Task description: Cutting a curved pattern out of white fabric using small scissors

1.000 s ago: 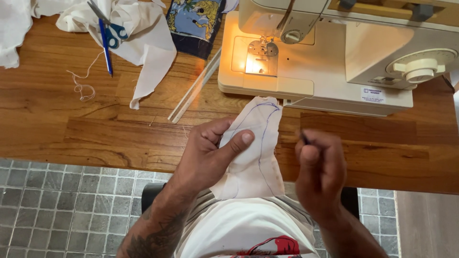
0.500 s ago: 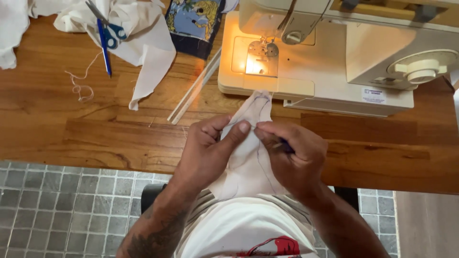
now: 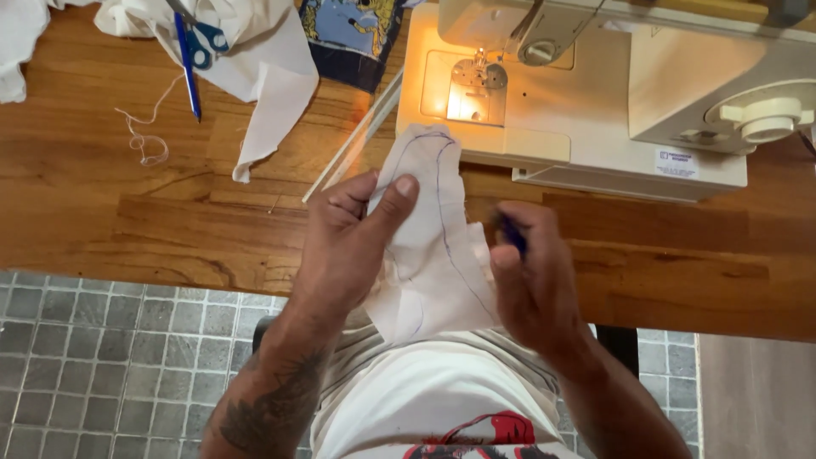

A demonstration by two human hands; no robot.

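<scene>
Left hand pinches the white fabric piece up flat, showing its drawn line; right hand fingers curl round a dark pen.

White cloth piece bears a blue drawn line; cream sewing machine; brown wooden table.

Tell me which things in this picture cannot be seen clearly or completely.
Head view only:
- Dark blue tool in the right hand: motion blur, fingers cover it.
- Sewing machine: cut off by the top and right edges.
- Scissors: partly under white cloth.
- White fabric piece: left hand covers its left edge.
</scene>
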